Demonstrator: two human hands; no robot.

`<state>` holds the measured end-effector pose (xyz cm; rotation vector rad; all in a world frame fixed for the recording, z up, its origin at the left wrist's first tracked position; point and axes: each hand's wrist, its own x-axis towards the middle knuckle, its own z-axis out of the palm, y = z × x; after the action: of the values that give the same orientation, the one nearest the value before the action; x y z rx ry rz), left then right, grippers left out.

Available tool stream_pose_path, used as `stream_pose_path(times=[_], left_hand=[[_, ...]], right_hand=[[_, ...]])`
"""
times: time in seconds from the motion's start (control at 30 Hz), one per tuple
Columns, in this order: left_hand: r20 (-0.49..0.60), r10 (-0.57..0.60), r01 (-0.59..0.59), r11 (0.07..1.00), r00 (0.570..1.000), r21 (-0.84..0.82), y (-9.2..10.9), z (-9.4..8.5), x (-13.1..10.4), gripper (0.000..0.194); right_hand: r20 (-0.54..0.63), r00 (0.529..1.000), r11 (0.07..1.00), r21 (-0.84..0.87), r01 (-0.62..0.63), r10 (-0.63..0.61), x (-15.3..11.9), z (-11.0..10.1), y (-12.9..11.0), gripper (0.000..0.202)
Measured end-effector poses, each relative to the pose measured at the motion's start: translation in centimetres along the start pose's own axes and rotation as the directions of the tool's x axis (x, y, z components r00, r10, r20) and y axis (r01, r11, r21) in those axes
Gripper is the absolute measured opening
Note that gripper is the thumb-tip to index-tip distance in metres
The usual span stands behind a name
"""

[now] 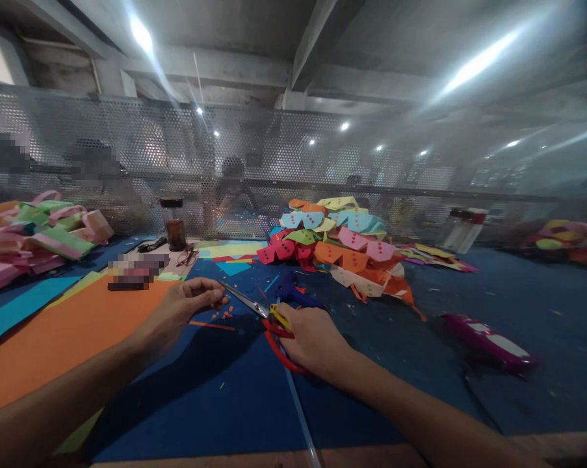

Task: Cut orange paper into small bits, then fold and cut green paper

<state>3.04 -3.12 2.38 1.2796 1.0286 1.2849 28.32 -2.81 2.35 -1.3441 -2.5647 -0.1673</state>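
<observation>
My right hand (317, 338) grips a pair of scissors (254, 305) by its red handles. The blades point left and look nearly closed, with their tips by my left fingers. My left hand (195, 302) is pinched at the fingertips; whatever it may hold is too small to make out. Below the blades, small orange paper scraps (222, 313) and a thin orange strip (212, 325) lie on the blue table (215, 403). Just beyond my right hand rests a blue glue gun (300, 297), partly hidden. A clear stick (300, 413) runs from under that hand to the near edge.
Folded paper pieces with red dots (352, 240) are heaped at the back. Orange paper sheets (78, 325) cover the left side, below a pastel paper pile (44, 234). A dark-lidded jar (175, 224) stands behind. To the right lies a purple device (488, 343) with a cord.
</observation>
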Motion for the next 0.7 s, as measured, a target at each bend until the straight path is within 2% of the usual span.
stream_pose_path(times=[0.27,0.5,0.7], left_hand=[[-0.015,-0.016,0.016,1.0,1.0,0.0,0.19,0.04,-0.13,0.022],[-0.023,-0.015,0.014,0.998,1.0,-0.054,0.4,-0.01,-0.18,0.024],[-0.02,-0.012,0.011,0.998,1.0,-0.062,0.02,-0.17,0.04,0.022]], right_hand=[[-0.038,0.999,0.996,0.077,0.039,-0.036,-0.11,-0.4,-0.34,0.019],[-0.039,0.999,0.995,0.09,0.041,-0.038,-0.14,-0.3,-0.25,0.027],[-0.048,0.998,0.995,0.093,0.04,-0.036,-0.2,-0.19,-0.2,0.024]])
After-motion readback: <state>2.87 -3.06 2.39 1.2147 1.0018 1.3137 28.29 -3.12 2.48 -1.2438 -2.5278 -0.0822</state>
